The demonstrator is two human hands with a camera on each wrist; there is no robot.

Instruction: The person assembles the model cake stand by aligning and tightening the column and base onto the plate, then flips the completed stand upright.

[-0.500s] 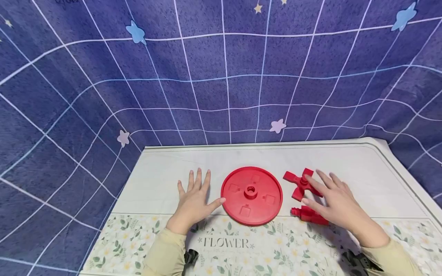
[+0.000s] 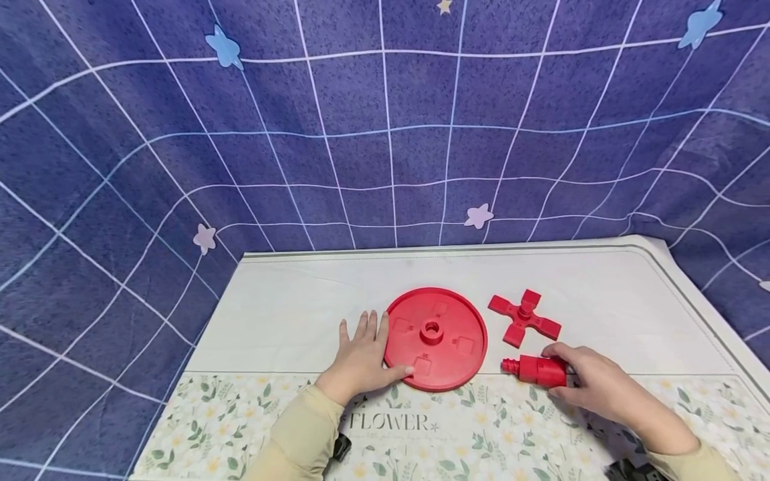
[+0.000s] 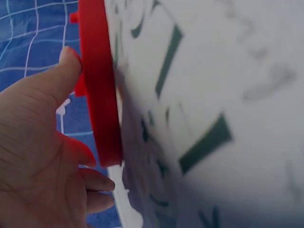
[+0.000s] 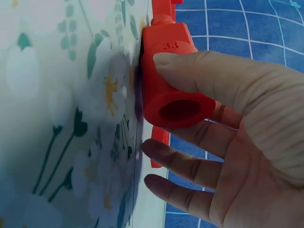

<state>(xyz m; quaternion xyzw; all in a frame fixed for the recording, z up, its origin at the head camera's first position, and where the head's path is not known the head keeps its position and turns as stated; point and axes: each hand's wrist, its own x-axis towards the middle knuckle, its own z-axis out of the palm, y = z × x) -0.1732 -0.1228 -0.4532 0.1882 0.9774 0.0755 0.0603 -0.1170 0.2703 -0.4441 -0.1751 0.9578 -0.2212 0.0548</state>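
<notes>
A round red disc (image 2: 454,364) with a raised rim and a hollow centre hub lies flat on the tabletop. My left hand (image 2: 361,364) rests at its left edge, fingers straight and the thumb (image 3: 71,61) lying over the rim. On the right, my right hand (image 2: 601,386) pinches the wide end of a short red threaded post (image 2: 535,369) between thumb and index finger. That end is a round hollow socket, and "33" is marked on the post (image 4: 168,35) in the right wrist view. The other right fingers extend loosely below it.
A red four-armed cross piece (image 2: 525,316) with a centre stub lies just behind the post. The table cover (image 2: 289,300) is white at the back and flower-printed in front, with the word FLOWER. A blue gridded curtain (image 2: 361,160) stands behind and to the sides.
My left hand has shifted right, bringing its thumb over the disc. From above the cross piece, my right hand has come down and taken hold of the threaded post.
</notes>
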